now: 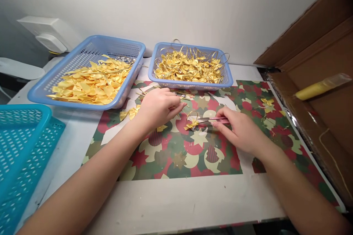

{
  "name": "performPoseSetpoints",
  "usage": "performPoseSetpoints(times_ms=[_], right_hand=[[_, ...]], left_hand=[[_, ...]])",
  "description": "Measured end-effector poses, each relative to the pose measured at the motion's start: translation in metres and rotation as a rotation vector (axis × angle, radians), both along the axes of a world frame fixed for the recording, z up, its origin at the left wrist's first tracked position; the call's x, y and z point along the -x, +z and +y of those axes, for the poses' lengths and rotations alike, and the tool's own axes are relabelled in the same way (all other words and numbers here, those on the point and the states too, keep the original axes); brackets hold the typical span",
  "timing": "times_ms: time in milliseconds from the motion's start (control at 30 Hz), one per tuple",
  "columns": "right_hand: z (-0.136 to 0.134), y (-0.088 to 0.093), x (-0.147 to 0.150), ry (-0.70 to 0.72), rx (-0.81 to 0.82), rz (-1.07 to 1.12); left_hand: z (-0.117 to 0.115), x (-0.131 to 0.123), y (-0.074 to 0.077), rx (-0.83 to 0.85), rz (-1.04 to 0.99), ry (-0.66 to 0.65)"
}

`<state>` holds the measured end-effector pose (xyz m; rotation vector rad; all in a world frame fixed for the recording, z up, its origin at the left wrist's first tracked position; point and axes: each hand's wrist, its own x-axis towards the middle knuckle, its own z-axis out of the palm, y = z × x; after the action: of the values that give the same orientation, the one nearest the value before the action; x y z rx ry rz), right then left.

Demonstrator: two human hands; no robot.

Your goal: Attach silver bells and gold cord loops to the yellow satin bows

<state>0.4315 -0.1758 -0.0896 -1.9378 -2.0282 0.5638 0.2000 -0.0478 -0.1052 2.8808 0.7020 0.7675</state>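
while the right hand (242, 130) grips a pink-handled tool (221, 119) beside a yellow ribbon bow (189, 126), the left hand (158, 107) curls, its contents impossible to tell.

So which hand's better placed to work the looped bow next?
Right, probably: the right hand holds a pink-handled tool, its tips at the looped yellow bow. The left hand is farther off, near the gold strips.
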Motion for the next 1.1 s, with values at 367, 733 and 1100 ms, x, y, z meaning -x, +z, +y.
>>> performPoseSetpoints(times_ms=[367,733,1100], right_hand=[[0.01,-0.006,0.017,0.081,-0.101,-0.166],[0.011,-0.001,0.019,0.071,-0.074,-0.172],[0.003,-0.029,-0.027,-0.135,-0.148,-0.199]], left_hand=[[-0.001,0.0,0.002,0.01,-0.002,0.004],[-0.002,-0.001,0.003,0.015,-0.024,-0.003],[-0.014,0.009,0.025,0.795,0.354,-0.006]])
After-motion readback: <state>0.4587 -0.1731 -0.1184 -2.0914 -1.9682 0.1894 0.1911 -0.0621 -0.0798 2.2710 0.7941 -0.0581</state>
